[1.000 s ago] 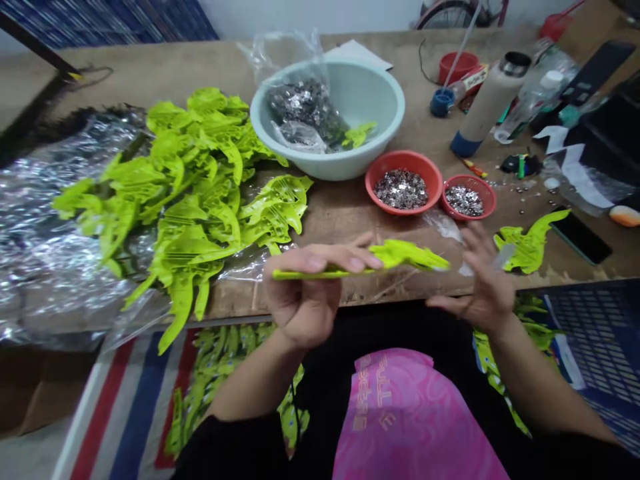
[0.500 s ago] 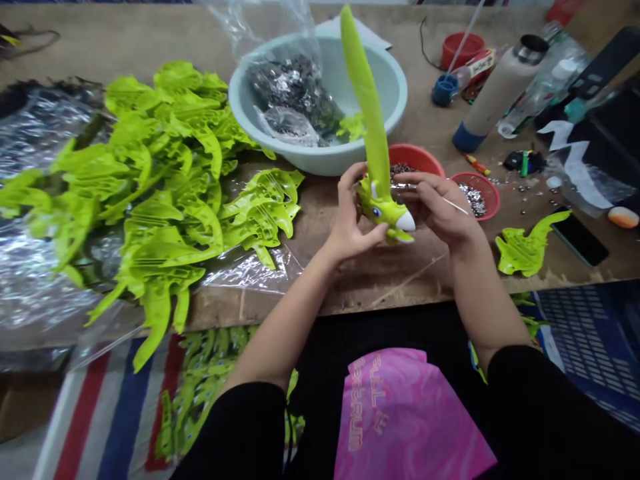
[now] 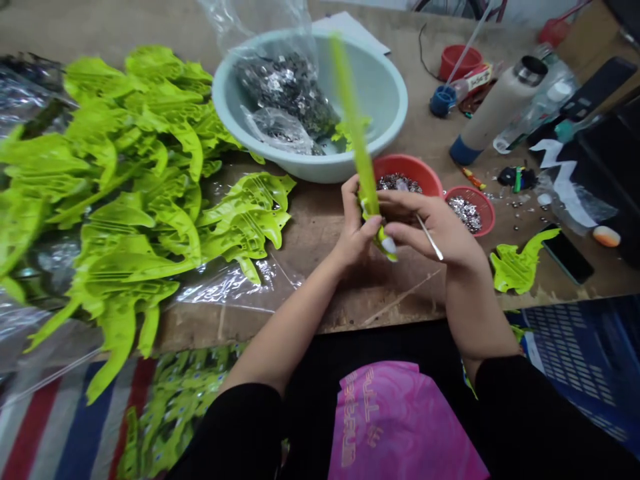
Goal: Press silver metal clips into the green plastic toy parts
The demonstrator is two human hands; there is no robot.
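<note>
My left hand [image 3: 354, 230] is closed around a lime-green plastic toy body part [image 3: 367, 177], a creature's head with a white beak tip and a long blade-like piece standing upright from it. The part is turned nearly edge-on and is blurred. My right hand [image 3: 443, 223] has its fingers against the part's right side, and a thin pale metal stick [image 3: 430, 237] is tucked in that hand, its tip pointing down toward the wrist. Behind the hands, a red bowl [image 3: 425, 175] holds small shiny metal pieces. A smaller red basket [image 3: 489, 215] with silvery bits lies right of my right hand.
A heap of lime-green shells [image 3: 125, 160] covers the left of the table. A pale blue basin [image 3: 397, 93] with bagged dark metal parts stands behind. At the right are a bottle [image 3: 500, 107], a single green shell [image 3: 520, 263] and a phone [image 3: 570, 257].
The toy part has been turned from showing its eye and beak side to nearly edge-on. My right hand has moved left against it, and the stick in it has swung downward.
</note>
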